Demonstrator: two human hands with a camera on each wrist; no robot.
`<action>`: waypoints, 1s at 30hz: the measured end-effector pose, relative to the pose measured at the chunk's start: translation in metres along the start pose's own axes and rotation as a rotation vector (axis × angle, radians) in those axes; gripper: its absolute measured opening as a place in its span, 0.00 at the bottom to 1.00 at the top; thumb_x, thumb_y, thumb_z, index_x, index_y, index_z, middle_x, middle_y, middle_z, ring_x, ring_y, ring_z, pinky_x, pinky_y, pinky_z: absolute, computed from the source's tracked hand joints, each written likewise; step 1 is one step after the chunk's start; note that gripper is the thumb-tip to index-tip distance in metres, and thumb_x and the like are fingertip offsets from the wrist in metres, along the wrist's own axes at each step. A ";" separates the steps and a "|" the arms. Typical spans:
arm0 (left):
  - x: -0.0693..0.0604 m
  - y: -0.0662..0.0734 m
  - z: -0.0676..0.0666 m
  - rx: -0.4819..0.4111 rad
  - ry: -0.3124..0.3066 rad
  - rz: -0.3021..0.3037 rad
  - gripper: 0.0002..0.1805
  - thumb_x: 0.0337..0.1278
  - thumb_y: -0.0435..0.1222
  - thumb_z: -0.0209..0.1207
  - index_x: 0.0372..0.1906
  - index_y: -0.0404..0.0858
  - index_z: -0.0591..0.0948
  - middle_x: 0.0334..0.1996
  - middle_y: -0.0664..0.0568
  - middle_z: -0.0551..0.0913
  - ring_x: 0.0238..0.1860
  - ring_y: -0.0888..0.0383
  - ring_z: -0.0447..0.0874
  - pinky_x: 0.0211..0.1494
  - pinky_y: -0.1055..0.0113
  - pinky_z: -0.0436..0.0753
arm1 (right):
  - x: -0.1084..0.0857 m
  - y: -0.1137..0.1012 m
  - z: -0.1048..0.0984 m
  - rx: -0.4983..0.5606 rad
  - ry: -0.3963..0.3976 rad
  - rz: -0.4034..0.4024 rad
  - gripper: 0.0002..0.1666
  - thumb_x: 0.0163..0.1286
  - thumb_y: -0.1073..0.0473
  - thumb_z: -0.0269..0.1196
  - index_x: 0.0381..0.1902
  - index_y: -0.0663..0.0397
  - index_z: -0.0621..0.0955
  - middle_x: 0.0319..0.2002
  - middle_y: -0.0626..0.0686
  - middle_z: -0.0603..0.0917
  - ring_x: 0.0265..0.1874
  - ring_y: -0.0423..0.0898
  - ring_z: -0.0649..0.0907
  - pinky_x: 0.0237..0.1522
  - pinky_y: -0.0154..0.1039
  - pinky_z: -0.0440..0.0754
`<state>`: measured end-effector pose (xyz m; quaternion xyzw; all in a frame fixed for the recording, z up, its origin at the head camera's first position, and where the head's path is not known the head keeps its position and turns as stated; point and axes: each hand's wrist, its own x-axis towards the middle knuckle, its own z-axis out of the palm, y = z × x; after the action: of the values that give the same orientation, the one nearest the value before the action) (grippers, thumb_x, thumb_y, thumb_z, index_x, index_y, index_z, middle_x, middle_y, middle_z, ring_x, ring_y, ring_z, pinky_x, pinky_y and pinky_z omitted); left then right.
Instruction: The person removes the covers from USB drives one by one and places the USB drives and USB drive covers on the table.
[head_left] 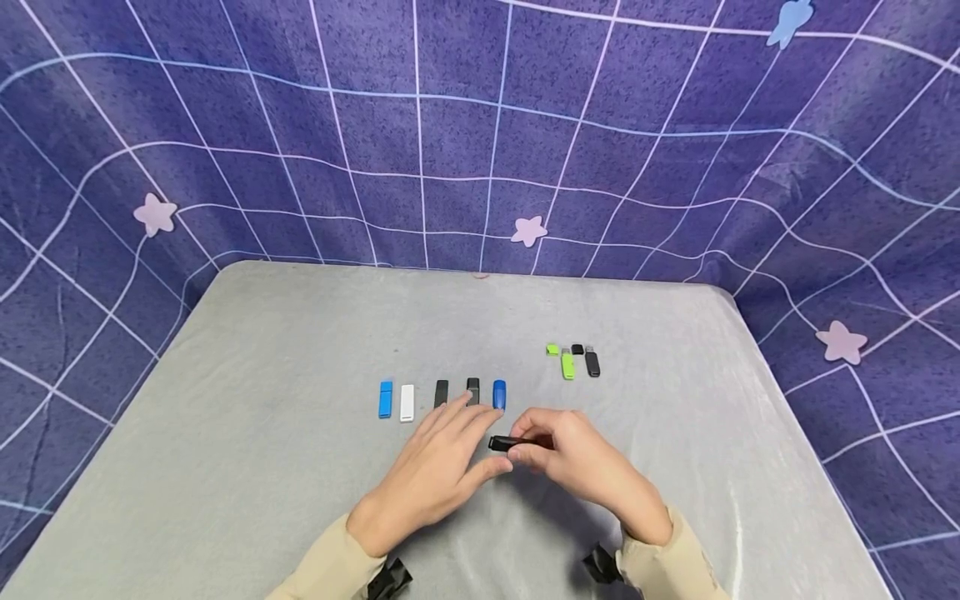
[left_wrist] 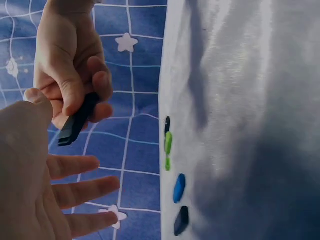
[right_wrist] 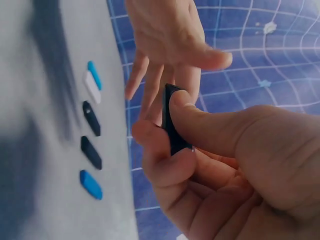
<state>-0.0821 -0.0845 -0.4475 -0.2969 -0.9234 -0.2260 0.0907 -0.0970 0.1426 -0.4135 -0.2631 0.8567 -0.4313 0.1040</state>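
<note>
Between thumb and curled fingers, my right hand (head_left: 581, 454) pinches a black USB stick (head_left: 501, 443) above the table. Its far end sticks out toward my left hand (head_left: 435, 467), whose fingers are extended and hold nothing. In the left wrist view, the USB stick (left_wrist: 75, 125) is apart from the left fingers. Just beyond the left hand lies a row: a light blue USB stick (head_left: 386, 400), a white one (head_left: 407, 403), two dark ones, partly hidden by its fingers in the head view, and a darker blue one (head_left: 499, 395).
At the right lie an uncapped green USB stick (head_left: 567, 365) with its green cap (head_left: 552, 350), and an uncapped black USB stick (head_left: 592, 362) beside a black cap (head_left: 577, 350). Grey cloth covers the table (head_left: 300, 333). A purple-blue curtain (head_left: 450, 133) surrounds its back and sides.
</note>
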 end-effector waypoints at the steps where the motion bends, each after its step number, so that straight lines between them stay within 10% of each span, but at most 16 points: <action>1: 0.001 0.001 -0.002 0.000 0.013 0.014 0.35 0.71 0.64 0.49 0.67 0.44 0.77 0.64 0.51 0.81 0.73 0.42 0.72 0.71 0.39 0.71 | 0.000 -0.002 0.000 0.000 0.006 -0.008 0.05 0.68 0.59 0.70 0.39 0.53 0.85 0.34 0.47 0.90 0.30 0.32 0.84 0.35 0.32 0.84; 30: 0.006 -0.001 -0.016 0.034 0.158 0.179 0.15 0.81 0.49 0.47 0.44 0.46 0.79 0.50 0.57 0.84 0.53 0.59 0.82 0.52 0.61 0.83 | -0.002 -0.021 -0.002 0.093 0.162 -0.052 0.06 0.67 0.54 0.73 0.40 0.44 0.88 0.34 0.42 0.88 0.31 0.37 0.84 0.34 0.34 0.83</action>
<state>-0.0873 -0.0895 -0.4315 -0.3577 -0.8869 -0.2238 0.1880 -0.0886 0.1346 -0.3956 -0.2445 0.8343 -0.4929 0.0353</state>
